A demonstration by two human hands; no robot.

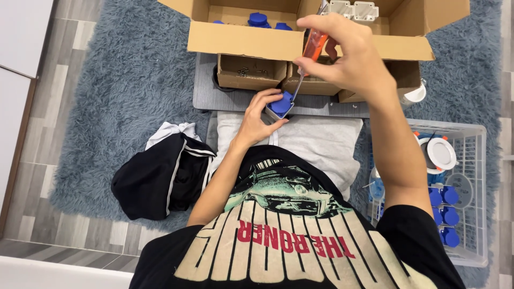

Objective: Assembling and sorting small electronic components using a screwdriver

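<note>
1. Head view, the hands: a small blue-capped part (pixel 280 104) is held in the left hand (pixel 257 115), fingers curled around its pale body, just above the grey board (pixel 225 99). A screwdriver (pixel 309 53) with an orange handle is gripped in the right hand (pixel 348 53), fingers closed around the handle, and its tip is set down onto the part.

2. Head view, work in hand: the screwdriver is upright and slightly tilted, its blade meeting the part's top. A screw is judged to be in driving; how far it is seated cannot be told.

3. Head view, supply: more blue parts (pixel 258 20) and pale housings (pixel 353 9) are seen in the big carton (pixel 241 38) beyond the board. In a small box (pixel 250 72) what look like loose screws are kept.

4. Head view, done pieces: several blue-capped units (pixel 445 214) are stacked in the white basket (pixel 479 160) at the right, beside a round white fitting (pixel 439 154). These are judged to be finished, so part of the batch is done, while the carton's contents suggest that more is left.

5. Head view, surroundings: dark clothing (pixel 160 179) is lying on the grey rug (pixel 123 80) at the left.
</note>
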